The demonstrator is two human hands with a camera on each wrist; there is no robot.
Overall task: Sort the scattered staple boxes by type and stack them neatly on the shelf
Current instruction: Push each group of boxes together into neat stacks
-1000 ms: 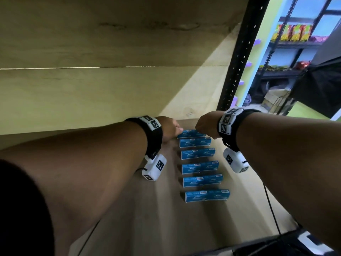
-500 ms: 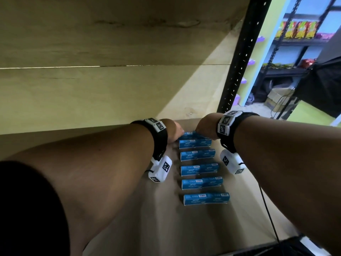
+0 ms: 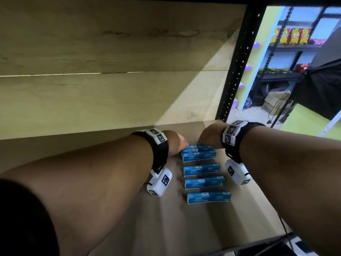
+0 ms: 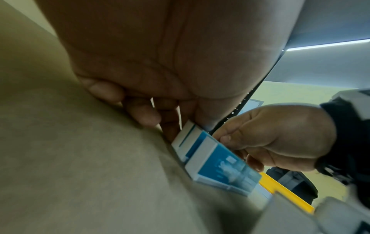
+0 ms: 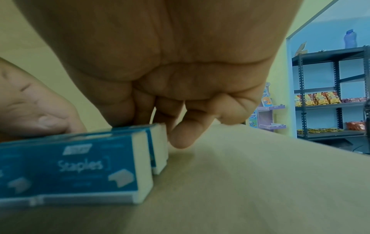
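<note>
Bunched the far blue-and-white cardboard staple boxes point(image 3: 199, 154) tight together at the back of the pale wooden shelf board point(image 3: 184, 228), where gaps had parted them a second before. Clamped that cluster's ends with curled fingers of left hand point(image 3: 176, 143) and right hand point(image 3: 210, 134). Left three matching boxes point(image 3: 203, 182) spaced nearer, so stacking looked barely begun.

black upright post point(image 3: 238, 60) | far rack with snack packets point(image 3: 295, 36) | cardboard box point(image 3: 275, 100) on floor

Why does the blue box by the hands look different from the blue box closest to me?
The far box is pressed against other boxes, with both hands on that bunch. The near box lies alone, untouched, with a gap behind it. Both are blue staple boxes lying flat on the shelf.
</note>
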